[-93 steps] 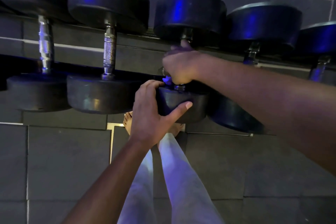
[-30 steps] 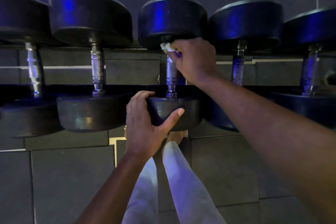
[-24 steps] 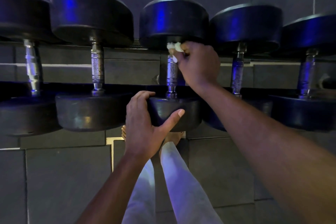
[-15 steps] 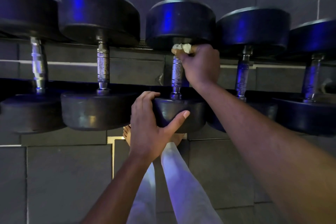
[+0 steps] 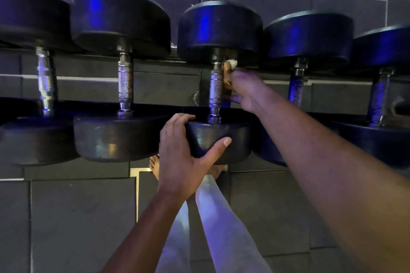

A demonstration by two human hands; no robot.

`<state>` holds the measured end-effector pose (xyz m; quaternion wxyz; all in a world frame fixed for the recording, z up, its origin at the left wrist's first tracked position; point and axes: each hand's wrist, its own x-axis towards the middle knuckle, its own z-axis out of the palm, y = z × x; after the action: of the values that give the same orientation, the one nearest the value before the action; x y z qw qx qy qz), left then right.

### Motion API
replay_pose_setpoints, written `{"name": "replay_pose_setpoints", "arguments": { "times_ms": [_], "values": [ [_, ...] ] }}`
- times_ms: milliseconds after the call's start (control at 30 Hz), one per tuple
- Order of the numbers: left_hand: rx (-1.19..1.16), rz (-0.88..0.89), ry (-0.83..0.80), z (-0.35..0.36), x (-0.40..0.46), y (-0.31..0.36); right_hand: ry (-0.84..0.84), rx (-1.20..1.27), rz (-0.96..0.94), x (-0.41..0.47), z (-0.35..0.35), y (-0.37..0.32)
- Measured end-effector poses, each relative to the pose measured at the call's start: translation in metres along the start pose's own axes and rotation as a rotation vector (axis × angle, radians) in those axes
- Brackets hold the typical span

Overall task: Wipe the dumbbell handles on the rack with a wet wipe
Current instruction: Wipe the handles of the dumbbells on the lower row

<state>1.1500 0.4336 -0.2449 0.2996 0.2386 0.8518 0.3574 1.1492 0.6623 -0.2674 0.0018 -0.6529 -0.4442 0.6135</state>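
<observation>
A: How many dumbbells, and where do they sit?

B: Five lie side by side on the rack (image 5: 168, 86), each with a knurled metal handle between two dark round heads. The middle dumbbell (image 5: 219, 26) is the one being handled.

A: And the hands?

B: Two. The left hand (image 5: 184, 153) grasps the near head of the middle dumbbell, fingers over its top edge, thumb across its face. The right hand (image 5: 246, 91) is beside the handle (image 5: 215, 86), its grip clenched on the wet wipe (image 5: 231, 63), which shows pale near the handle's far end.

A: What surrounds them or stands in the way?

B: The right forearm crosses the near head of the fourth dumbbell (image 5: 308, 35). Below, two legs in pale trousers (image 5: 221, 217) stand on dark floor tiles (image 5: 77, 217).
</observation>
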Motion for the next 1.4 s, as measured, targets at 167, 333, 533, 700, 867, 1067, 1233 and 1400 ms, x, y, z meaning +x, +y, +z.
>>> {"name": "replay_pose_setpoints", "arguments": {
  "times_ms": [167, 333, 533, 700, 867, 1067, 1233, 1400],
  "values": [
    [0.001, 0.001, -0.005, 0.001, 0.0, -0.001, 0.118, -0.134, -0.235, 0.006, -0.007, 0.009],
    [0.011, 0.004, 0.0, 0.0, 0.0, -0.001, 0.366, -0.376, -0.557, -0.002, -0.005, 0.013],
    [0.008, 0.01, 0.008, 0.001, 0.001, -0.001, 0.398, -0.317, -0.57, -0.004, 0.012, 0.018],
    [0.007, 0.02, 0.019, 0.002, 0.001, -0.002, 0.419, -0.66, -0.794, -0.012, 0.008, 0.029],
    [0.001, 0.015, 0.014, 0.002, 0.001, -0.002, 0.425, -0.792, -0.87, -0.019, 0.01, 0.026],
    [0.004, 0.012, 0.003, 0.002, 0.002, -0.003, 0.496, -0.664, -0.648, -0.021, 0.028, 0.012],
    [0.0, 0.024, 0.013, 0.002, 0.001, -0.005, 0.475, -0.62, -0.64, -0.024, 0.023, 0.013],
    [0.004, 0.025, 0.028, 0.004, 0.001, -0.005, 0.374, -0.302, -0.533, -0.013, 0.014, 0.015]
  ]
}}
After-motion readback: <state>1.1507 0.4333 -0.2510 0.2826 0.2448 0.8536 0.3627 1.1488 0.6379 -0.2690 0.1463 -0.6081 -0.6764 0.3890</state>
